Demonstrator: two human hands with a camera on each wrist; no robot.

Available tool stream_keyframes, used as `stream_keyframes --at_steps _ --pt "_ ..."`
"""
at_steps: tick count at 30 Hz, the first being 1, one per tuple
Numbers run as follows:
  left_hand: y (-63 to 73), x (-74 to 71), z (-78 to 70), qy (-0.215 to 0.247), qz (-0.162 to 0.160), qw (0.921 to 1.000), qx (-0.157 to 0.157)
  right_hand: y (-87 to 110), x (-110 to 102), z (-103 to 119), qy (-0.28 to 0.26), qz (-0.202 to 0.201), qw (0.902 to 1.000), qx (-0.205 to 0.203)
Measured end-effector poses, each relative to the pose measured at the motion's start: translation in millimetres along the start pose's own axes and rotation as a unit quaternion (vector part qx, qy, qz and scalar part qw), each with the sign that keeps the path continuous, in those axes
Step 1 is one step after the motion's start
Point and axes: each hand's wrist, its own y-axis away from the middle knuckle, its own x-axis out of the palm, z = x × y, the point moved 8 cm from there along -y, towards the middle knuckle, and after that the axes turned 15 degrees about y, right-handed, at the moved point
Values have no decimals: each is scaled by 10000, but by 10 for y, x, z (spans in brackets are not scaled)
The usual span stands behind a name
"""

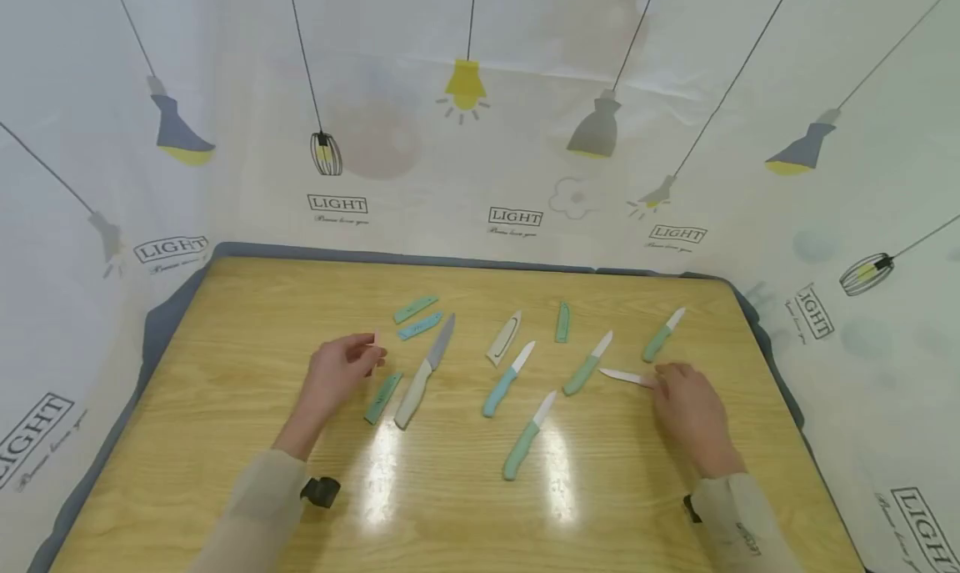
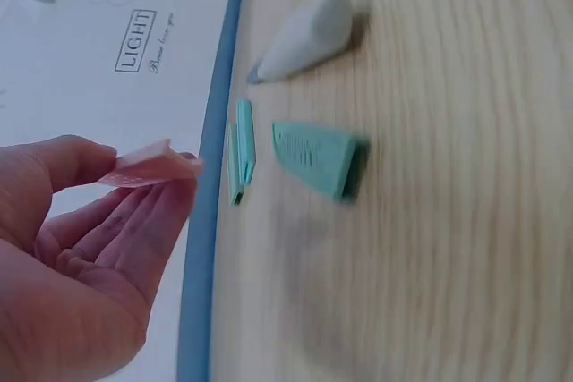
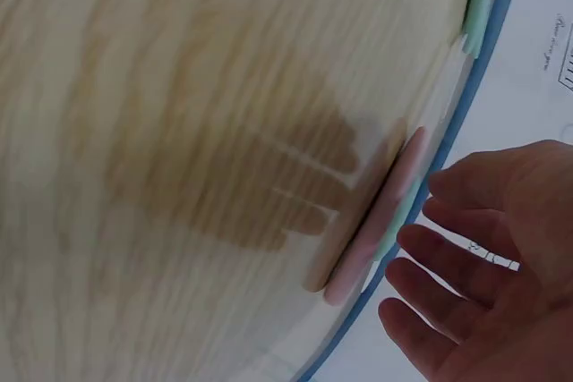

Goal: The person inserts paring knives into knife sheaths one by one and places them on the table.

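Basically, the left hand (image 1: pixel 341 374) had 1 pink cover (image 2: pixel 148 167) pinched in its fingers, while the right hand (image 1: pixel 692 413) spread its fingers beside the pink knife (image 3: pixel 378 216) on the table (image 1: pixel 225 348), seemingly mid-pickup, so a grip was probably needed next.

From high above the near side, the head view looks forward and down across the whole tabletop (image 1: pixel 240 331) to the printed backdrop (image 1: pixel 540 31). The left wrist view, close and rolled sideways, shares with it the left hand (image 1: pixel 337 377) and green sheaths (image 2: pixel 313 157); the right one, also near and tilted, shares the right hand (image 1: pixel 692 410) and pink knife handle (image 3: pixel 378 225).
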Motion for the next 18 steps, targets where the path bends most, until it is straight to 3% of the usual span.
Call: stream_keyframes --at_steps 3,5,7,12,18 --pt "8 53 52 1337 154 9905 -270 -17 30 10 72 73 9998 -172" --pt "5 94 99 2152 224 9751 -484 -24 47 18 109 104 9996 -247" --pt "-3 128 141 2686 240 9607 -662 -34 66 16 130 132 9994 -280" --pt "-15 199 190 3499 297 9318 -919 -40 107 4 229 222 9990 -315" --pt "-23 229 199 3907 220 9150 -979 -48 122 -12 456 217 9975 -494"
